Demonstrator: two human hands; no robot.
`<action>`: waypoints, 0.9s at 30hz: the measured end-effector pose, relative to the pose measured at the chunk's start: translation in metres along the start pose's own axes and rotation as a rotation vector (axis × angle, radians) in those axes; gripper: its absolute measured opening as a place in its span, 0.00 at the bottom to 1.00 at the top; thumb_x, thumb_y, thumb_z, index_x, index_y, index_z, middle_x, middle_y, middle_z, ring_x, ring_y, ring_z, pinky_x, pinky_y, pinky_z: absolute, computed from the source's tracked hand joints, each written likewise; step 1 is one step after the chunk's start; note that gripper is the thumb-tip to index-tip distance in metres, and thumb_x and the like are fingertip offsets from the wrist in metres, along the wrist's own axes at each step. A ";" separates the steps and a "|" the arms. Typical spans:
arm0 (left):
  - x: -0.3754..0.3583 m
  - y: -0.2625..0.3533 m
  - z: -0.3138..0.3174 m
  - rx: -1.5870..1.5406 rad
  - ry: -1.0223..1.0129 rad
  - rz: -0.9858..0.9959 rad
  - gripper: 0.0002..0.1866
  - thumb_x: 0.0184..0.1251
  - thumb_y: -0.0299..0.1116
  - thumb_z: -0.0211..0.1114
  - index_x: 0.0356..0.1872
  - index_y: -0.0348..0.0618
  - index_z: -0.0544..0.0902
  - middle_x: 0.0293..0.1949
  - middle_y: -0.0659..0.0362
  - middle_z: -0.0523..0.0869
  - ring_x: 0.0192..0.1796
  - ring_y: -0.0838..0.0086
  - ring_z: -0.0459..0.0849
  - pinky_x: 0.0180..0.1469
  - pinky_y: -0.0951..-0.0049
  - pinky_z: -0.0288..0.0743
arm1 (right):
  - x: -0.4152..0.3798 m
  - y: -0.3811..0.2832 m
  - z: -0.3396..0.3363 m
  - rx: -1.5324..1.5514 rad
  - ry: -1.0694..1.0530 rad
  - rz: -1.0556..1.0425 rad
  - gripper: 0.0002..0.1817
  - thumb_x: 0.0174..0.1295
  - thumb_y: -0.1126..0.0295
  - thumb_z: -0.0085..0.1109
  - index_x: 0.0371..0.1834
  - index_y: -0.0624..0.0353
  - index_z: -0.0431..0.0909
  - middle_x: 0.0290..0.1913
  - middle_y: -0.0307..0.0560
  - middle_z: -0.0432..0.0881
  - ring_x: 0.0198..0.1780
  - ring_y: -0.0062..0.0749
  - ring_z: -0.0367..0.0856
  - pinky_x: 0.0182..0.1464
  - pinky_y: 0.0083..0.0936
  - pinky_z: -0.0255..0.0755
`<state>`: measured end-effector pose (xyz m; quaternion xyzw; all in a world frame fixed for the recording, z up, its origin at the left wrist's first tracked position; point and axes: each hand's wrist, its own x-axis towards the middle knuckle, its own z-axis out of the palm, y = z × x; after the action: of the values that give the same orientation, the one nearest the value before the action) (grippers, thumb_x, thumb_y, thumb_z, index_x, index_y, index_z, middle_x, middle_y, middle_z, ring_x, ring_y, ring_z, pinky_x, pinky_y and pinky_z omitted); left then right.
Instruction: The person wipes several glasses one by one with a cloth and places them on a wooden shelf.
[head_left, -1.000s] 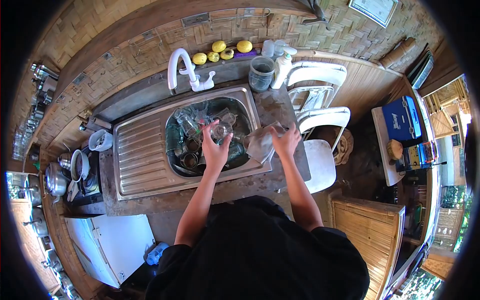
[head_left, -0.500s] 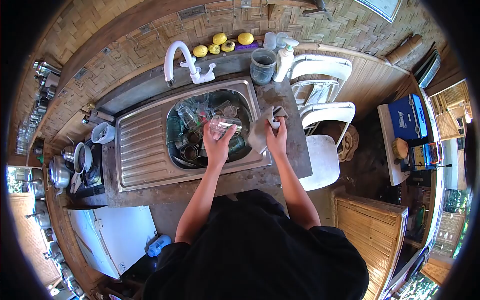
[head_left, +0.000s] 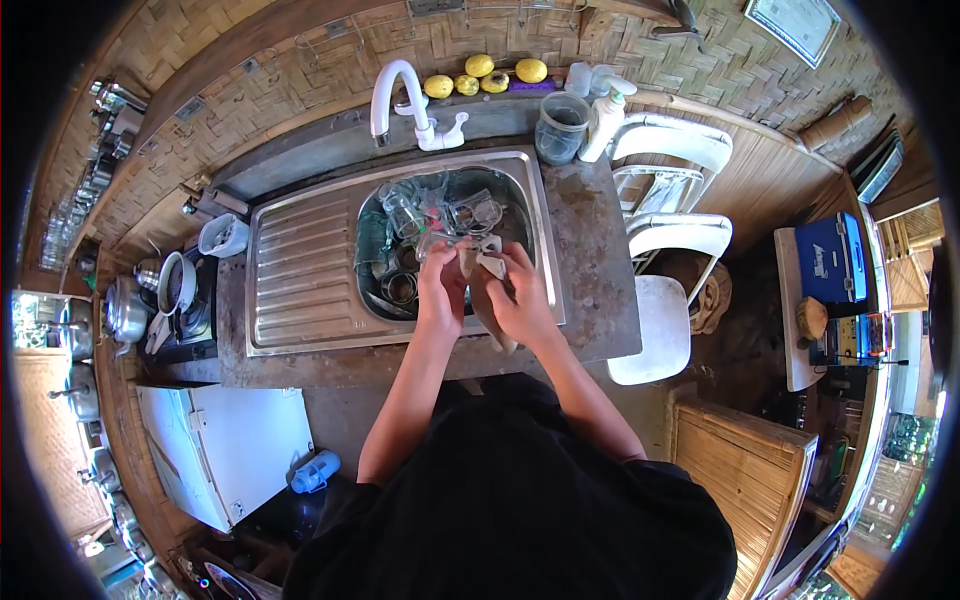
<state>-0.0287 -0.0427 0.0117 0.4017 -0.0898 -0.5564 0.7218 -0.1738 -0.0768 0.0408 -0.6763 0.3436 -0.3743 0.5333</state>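
Both hands are close together over the front of the sink basin (head_left: 540, 215). My left hand (head_left: 441, 290) is closed round a clear glass (head_left: 432, 243), mostly hidden by the fingers. In my right hand (head_left: 520, 300) is a grey-beige cloth (head_left: 486, 303), bunched at the glass, with its lower end hanging toward the counter edge. Several glasses (head_left: 403, 217) and a clear glass mug (head_left: 476, 212) lie in the basin behind and beside the hands.
A white faucet (head_left: 425, 125) rises behind the basin. Yellow fruits (head_left: 480, 66), a grey container (head_left: 562, 128) and a white pump bottle (head_left: 605, 122) stand along the back. The ribbed drainboard (head_left: 305, 270) lies left; white chairs (head_left: 660, 320) stand right.
My right hand has moved left with the cloth, which now meets the glass in my left hand. The whole view has shifted slightly, so the sink appears further right and higher.
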 end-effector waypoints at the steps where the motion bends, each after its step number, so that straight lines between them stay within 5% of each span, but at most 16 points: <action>1: 0.001 -0.003 -0.004 0.002 0.040 -0.017 0.22 0.73 0.50 0.59 0.53 0.42 0.81 0.49 0.56 0.88 0.55 0.66 0.84 0.62 0.65 0.73 | -0.001 0.001 0.003 0.003 -0.044 -0.011 0.14 0.67 0.77 0.52 0.51 0.67 0.82 0.59 0.54 0.70 0.59 0.40 0.73 0.60 0.30 0.68; 3: 0.000 -0.002 -0.006 -0.012 0.099 -0.023 0.21 0.73 0.49 0.59 0.52 0.41 0.81 0.48 0.57 0.88 0.54 0.66 0.84 0.62 0.66 0.73 | -0.004 -0.006 0.005 0.020 -0.157 0.038 0.15 0.69 0.74 0.48 0.52 0.69 0.80 0.66 0.53 0.61 0.65 0.43 0.65 0.67 0.33 0.61; 9: -0.031 -0.002 0.004 0.058 0.187 0.106 0.17 0.74 0.46 0.60 0.50 0.42 0.81 0.48 0.57 0.85 0.54 0.67 0.83 0.62 0.63 0.73 | 0.001 0.001 -0.002 -0.068 -0.214 0.007 0.09 0.63 0.82 0.61 0.46 0.72 0.83 0.53 0.54 0.77 0.54 0.36 0.79 0.56 0.30 0.72; 12: -0.040 0.002 0.016 0.040 0.138 0.226 0.13 0.74 0.41 0.62 0.45 0.42 0.80 0.45 0.58 0.86 0.51 0.71 0.84 0.56 0.68 0.75 | -0.001 0.005 0.009 0.012 0.012 0.067 0.10 0.56 0.81 0.71 0.42 0.70 0.87 0.41 0.50 0.87 0.41 0.30 0.86 0.45 0.24 0.77; 13: -0.040 0.001 0.012 0.004 0.158 0.194 0.13 0.74 0.41 0.62 0.45 0.42 0.80 0.45 0.57 0.86 0.50 0.71 0.84 0.56 0.68 0.76 | -0.004 -0.007 0.009 0.116 0.081 0.298 0.12 0.56 0.78 0.75 0.42 0.68 0.87 0.38 0.45 0.90 0.40 0.22 0.86 0.43 0.21 0.78; 16: -0.040 0.002 0.003 -0.071 0.196 0.138 0.14 0.74 0.42 0.62 0.45 0.41 0.80 0.45 0.56 0.87 0.49 0.69 0.85 0.55 0.67 0.78 | -0.009 -0.016 0.024 0.171 0.168 0.238 0.11 0.57 0.76 0.76 0.42 0.66 0.88 0.37 0.42 0.91 0.40 0.17 0.85 0.43 0.19 0.79; 20: -0.038 0.015 -0.001 0.005 0.209 0.178 0.21 0.78 0.48 0.56 0.53 0.37 0.78 0.49 0.48 0.87 0.51 0.62 0.85 0.57 0.62 0.79 | -0.023 -0.023 0.036 -0.066 0.030 -0.141 0.18 0.62 0.76 0.70 0.54 0.70 0.83 0.51 0.57 0.87 0.54 0.38 0.86 0.59 0.30 0.77; 21: -0.042 0.030 0.005 0.015 0.188 0.145 0.22 0.79 0.49 0.56 0.53 0.37 0.78 0.49 0.47 0.86 0.52 0.62 0.85 0.57 0.61 0.80 | -0.024 -0.037 0.033 -0.132 -0.110 -0.213 0.27 0.63 0.77 0.66 0.66 0.71 0.75 0.62 0.67 0.80 0.69 0.55 0.76 0.70 0.38 0.69; 24: -0.046 0.040 0.007 0.127 0.142 0.250 0.18 0.79 0.46 0.58 0.52 0.39 0.77 0.49 0.49 0.85 0.55 0.61 0.86 0.58 0.61 0.80 | -0.030 -0.028 0.045 -0.190 -0.100 -0.307 0.39 0.56 0.79 0.65 0.75 0.66 0.66 0.70 0.67 0.74 0.74 0.61 0.69 0.72 0.44 0.67; 27: -0.049 0.045 0.013 0.143 0.070 0.323 0.14 0.79 0.41 0.60 0.51 0.41 0.76 0.50 0.52 0.84 0.55 0.61 0.86 0.58 0.61 0.80 | -0.021 -0.021 0.038 -0.332 -0.193 -0.395 0.44 0.51 0.80 0.63 0.78 0.65 0.62 0.73 0.67 0.70 0.71 0.64 0.72 0.69 0.45 0.72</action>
<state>-0.0213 -0.0032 0.0671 0.4516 -0.1673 -0.4110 0.7741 -0.1497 -0.0370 0.0527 -0.8409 0.2093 -0.3435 0.3621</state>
